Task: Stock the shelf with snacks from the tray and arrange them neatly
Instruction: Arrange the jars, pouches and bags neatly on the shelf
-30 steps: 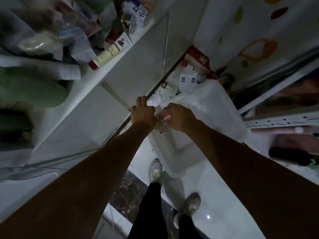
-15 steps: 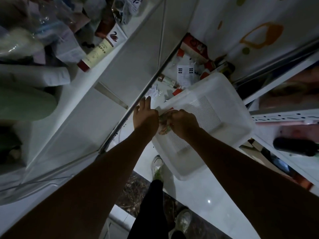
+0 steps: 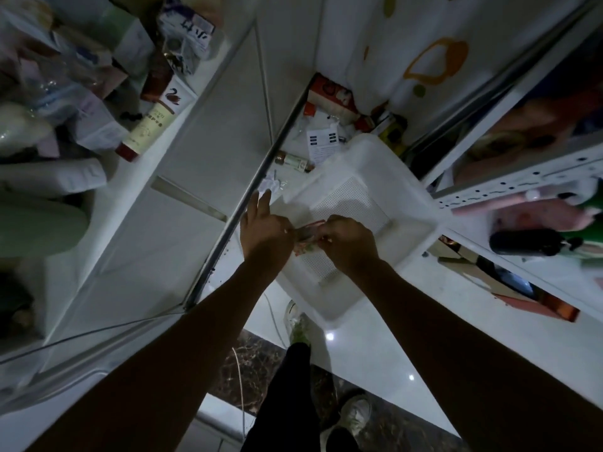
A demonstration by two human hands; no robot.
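Note:
A white plastic tray [image 3: 414, 203] with a perforated bottom sits below me on the floor, against the foot of the shelves. Both of my hands meet over its near left part. Between them is a small snack packet [image 3: 306, 238], red and green, mostly covered by my fingers. My right hand [image 3: 349, 244] has its fingers curled round the packet's right end. My left hand [image 3: 264, 231] touches the packet's left end with its thumb side, and its fingers point forward toward the shelf edge. The rest of the tray bottom shows bare.
A white shelf unit [image 3: 208, 132] rises on the left, its upper shelf crowded with boxes, bags and a cream tube [image 3: 146, 130]. Small bottles, cartons and papers [image 3: 326, 132] lie beyond the tray. A second rack [image 3: 528, 187] with goods stands right. My shoes [image 3: 355, 415] are below.
The view has tilted, so the tray's perforated bottom now shows. My hands stay together on the packet, lifted slightly, with the left fingers spread further forward.

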